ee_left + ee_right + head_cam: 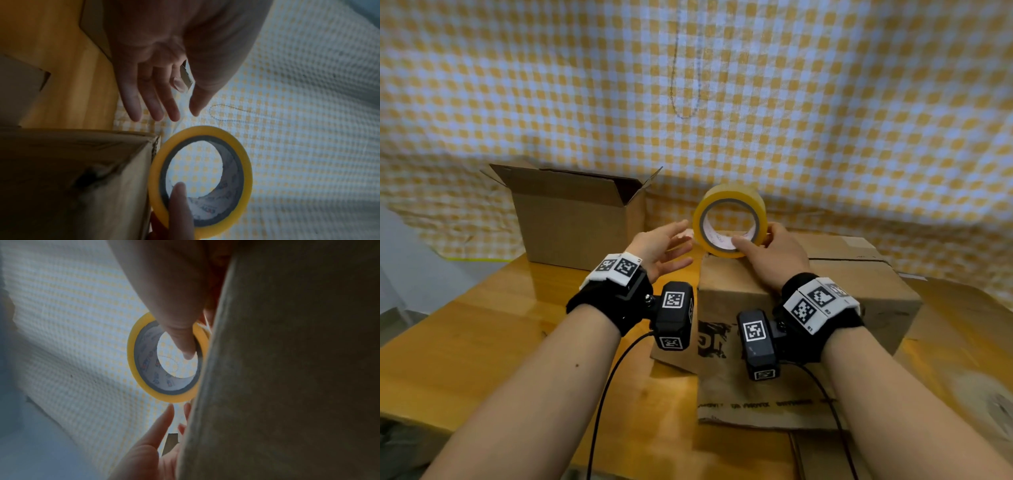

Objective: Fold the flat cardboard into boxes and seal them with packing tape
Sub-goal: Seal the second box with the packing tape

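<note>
Right hand (774, 255) around tape roll (729, 219)

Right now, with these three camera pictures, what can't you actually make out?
- Tape end: no view shows where the yellow tape roll starts; the right hand covers part of it.
- Top seam of the near cardboard box: head view, hidden by that hand and wrist gear.
- Printing on its front: blurred, partly covered.
- Inside the open box: hidden by its own walls.
- Left hand: open; roll contact unclear.

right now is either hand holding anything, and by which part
The right hand pinches the tape roll at its lower rim, thumb inside the core. The left hand holds nothing.
</note>
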